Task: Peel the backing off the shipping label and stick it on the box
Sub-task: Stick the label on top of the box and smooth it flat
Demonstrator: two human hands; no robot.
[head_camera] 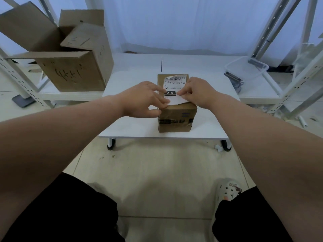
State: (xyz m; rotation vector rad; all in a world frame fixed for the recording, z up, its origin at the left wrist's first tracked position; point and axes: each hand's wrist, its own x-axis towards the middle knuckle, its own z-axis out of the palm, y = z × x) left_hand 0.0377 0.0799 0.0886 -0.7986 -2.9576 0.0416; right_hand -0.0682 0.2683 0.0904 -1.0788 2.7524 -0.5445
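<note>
The small taped box (176,117) stood on the white desk (132,124) in front of me, near its front edge, and the shipping label (174,88) lay on the box's top face, printed side up with a barcode and the number 010 showing. The label's far corner curled up off the cardboard, and its near edge hung slightly past the front edge of the box top.

My left hand (143,100) rested at the left of the box, its grip pinched on the label's near left corner, thumb down beside the box's front face. My right hand (197,91) sat over the right side of the box top, fingertips pressed together on the label's right edge. I could not tell whether the backing was between my fingers or still under the label.

A large open carton (73,70) with handwriting stood on a low shelf to the left. A clear plastic tub (244,67) sat to the right, well apart from the box.
</note>
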